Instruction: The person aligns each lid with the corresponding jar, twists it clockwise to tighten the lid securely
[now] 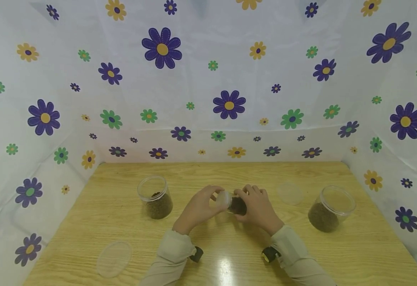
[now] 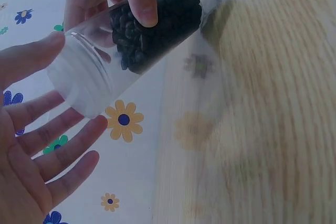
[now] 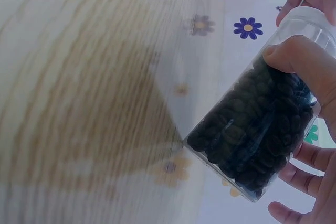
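A small clear jar of dark beans lies tilted between the two hands above the table. The right hand grips its body, thumb on one side and fingers round the other, as the right wrist view shows with the beans behind the thumb. At the other end, the left hand holds the translucent white lid between thumb and fingers. In the left wrist view the lid sits on the jar's mouth, with some left fingers spread beside it.
On the wooden table, an uncovered jar with brown contents stands at the left and another at the right. One clear lid lies front left, another back right. A flowered cloth surrounds the back and sides.
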Tool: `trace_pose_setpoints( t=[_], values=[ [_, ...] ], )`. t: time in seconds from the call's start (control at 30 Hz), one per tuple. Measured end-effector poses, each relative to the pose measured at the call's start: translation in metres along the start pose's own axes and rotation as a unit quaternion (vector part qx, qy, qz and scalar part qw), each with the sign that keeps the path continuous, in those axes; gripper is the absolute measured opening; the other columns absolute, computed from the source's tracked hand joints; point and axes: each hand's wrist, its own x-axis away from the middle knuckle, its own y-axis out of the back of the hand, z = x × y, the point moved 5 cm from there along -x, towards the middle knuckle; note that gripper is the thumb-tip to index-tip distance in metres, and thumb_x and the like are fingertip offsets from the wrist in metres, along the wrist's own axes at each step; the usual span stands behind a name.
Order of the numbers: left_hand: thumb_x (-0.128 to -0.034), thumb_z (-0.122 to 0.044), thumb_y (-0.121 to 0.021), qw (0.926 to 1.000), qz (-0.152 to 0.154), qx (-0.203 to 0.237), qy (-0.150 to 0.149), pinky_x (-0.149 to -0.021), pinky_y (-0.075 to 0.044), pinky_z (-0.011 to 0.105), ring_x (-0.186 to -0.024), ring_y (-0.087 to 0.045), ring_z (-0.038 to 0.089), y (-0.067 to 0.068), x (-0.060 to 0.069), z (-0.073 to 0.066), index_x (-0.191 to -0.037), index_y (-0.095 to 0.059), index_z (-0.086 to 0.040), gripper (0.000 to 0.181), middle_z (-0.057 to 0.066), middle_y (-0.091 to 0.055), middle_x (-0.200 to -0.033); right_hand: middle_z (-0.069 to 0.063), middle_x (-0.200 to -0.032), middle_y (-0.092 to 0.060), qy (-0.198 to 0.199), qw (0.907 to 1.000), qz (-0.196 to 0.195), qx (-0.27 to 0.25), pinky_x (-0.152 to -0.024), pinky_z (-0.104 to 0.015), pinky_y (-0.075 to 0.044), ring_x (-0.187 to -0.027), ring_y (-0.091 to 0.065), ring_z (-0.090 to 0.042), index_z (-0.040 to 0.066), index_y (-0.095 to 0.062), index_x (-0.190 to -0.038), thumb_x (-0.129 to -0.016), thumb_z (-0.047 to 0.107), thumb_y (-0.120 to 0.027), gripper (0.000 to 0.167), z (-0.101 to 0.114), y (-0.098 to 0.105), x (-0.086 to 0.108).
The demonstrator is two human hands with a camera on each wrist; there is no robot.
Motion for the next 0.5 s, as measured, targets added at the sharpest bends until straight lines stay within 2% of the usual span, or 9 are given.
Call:
trace_pose_setpoints(
  t=[0.27,0.37,0.5],
  values=[
    [-0.0815,-0.023,-0.072,0.9973,0.003,-0.021,-0.070,-0.086,-0.052,0.038,-0.106,-0.059,0.019,0.0015,0.0000,-0.0055,-0.126,-0.055,-0.021,0.048,-0.003,-0.056,-0.127,-0.004,-0.095,-0.055,0.004,1.0000,-0.007,-0.001,-0.076,-0.050,-0.046,-0.087,-0.053,-0.025,0.018,-0.059,-0.113,-0.059,0.040,-0.085,0.064,0.0003,0.0008,0.0001],
    [-0.0799,-0.023,-0.074,0.9972,0.003,-0.027,-0.069,-0.086,-0.052,0.039,-0.108,-0.059,0.021,0.0010,-0.0003,-0.0053,-0.130,-0.052,-0.020,0.054,-0.002,-0.054,-0.130,-0.004,-0.094,-0.055,0.008,0.9999,-0.013,-0.001,-0.076,-0.050,-0.047,-0.086,-0.053,-0.024,0.018,-0.059,-0.112,-0.059,0.040,-0.086,0.063,0.0006,0.0011,-0.0001],
    [-0.0799,-0.031,-0.074,0.9988,0.001,-0.026,-0.042,-0.085,-0.052,0.043,-0.112,-0.057,0.024,-0.0001,0.0006,-0.0033,-0.138,-0.044,-0.019,0.066,0.002,-0.050,-0.135,-0.004,-0.095,-0.055,0.009,0.9998,-0.015,-0.004,-0.076,-0.050,-0.046,-0.087,-0.053,-0.024,0.018,-0.059,-0.113,-0.059,0.039,-0.086,0.064,0.0003,0.0007,-0.0002]
  ],
)
